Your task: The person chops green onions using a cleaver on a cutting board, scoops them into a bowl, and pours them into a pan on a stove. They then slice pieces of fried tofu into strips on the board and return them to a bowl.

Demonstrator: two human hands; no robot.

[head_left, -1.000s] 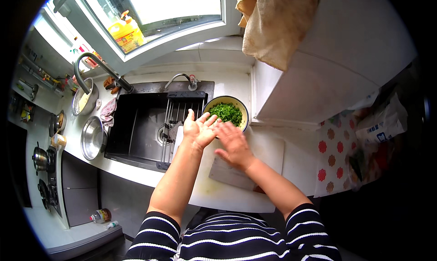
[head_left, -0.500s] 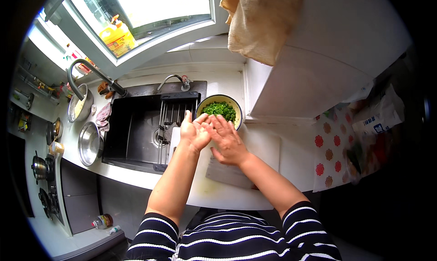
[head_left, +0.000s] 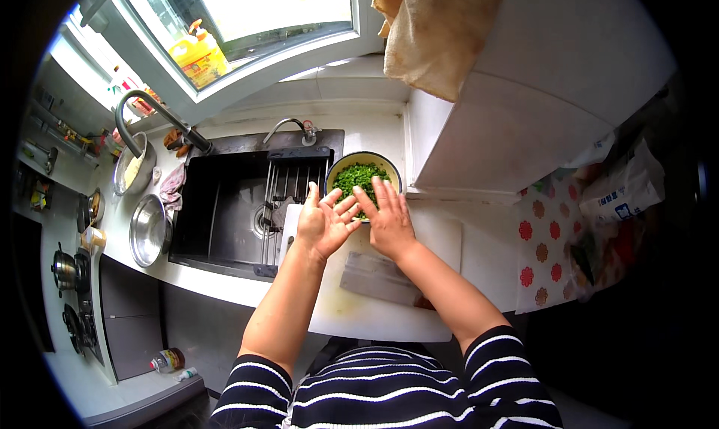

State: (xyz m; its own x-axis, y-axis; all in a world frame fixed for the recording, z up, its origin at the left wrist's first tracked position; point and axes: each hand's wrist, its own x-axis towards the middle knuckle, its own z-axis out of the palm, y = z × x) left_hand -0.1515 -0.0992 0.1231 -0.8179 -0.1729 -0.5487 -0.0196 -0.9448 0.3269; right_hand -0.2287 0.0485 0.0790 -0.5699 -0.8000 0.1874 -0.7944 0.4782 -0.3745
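Observation:
My left hand is palm up with its fingers spread, holding nothing. Beside it, my right hand is palm down, fingers stretched out and empty. Both hover at the near rim of a round bowl filled with chopped green herbs. Under my right hand lies a white cutting board. A cleaver rests flat with its broad blade on the board, its handle partly hidden by my right forearm.
Left of the bowl is a black sink with a wire rack and a grey faucet. A steel bowl stands further left. Plastic bags and a flowered cloth lie at right.
My right hand has moved away from the left palm, a little to the right and up over the bowl's rim. The left hand's fingers are spread wider.

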